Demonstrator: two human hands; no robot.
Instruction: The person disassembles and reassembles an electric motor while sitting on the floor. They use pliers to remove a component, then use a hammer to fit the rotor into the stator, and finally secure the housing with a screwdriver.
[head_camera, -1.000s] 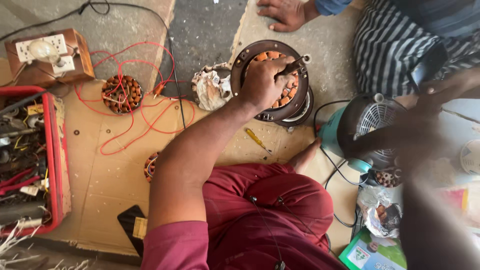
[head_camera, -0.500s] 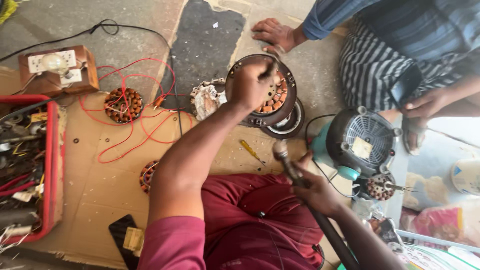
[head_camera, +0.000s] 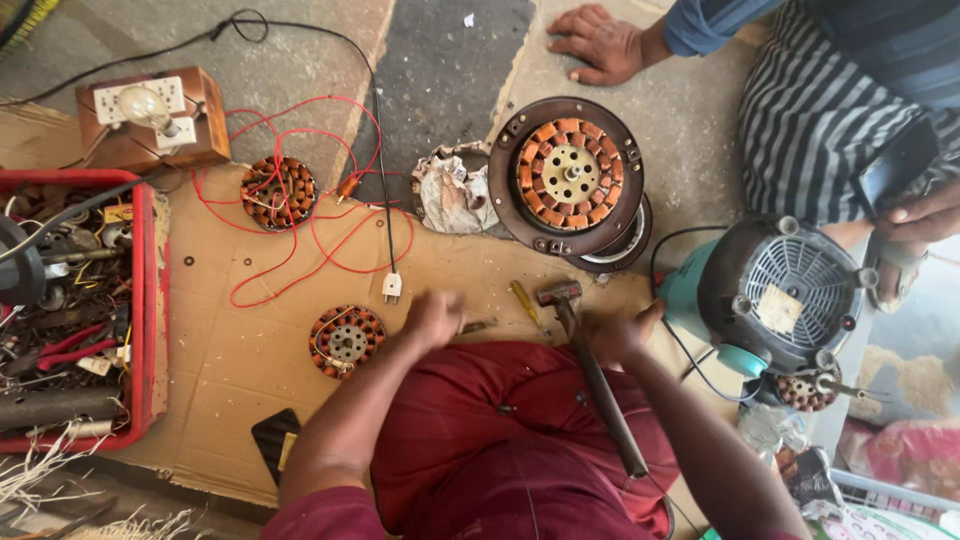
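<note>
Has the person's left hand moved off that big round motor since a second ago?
Yes. The left hand has left the round motor and come back toward the person's lap.

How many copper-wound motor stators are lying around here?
4: one inside the round brown housing, one among the red wires, one by the left hand, one under the blue-grey motor. Others may hide in the red crate.

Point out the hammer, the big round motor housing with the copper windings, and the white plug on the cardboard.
hammer (head_camera: 598, 385): head view, on its dark handle.
motor housing (head_camera: 570, 175): head view, on the central disc.
white plug (head_camera: 392, 287): head view, on its body.
</note>
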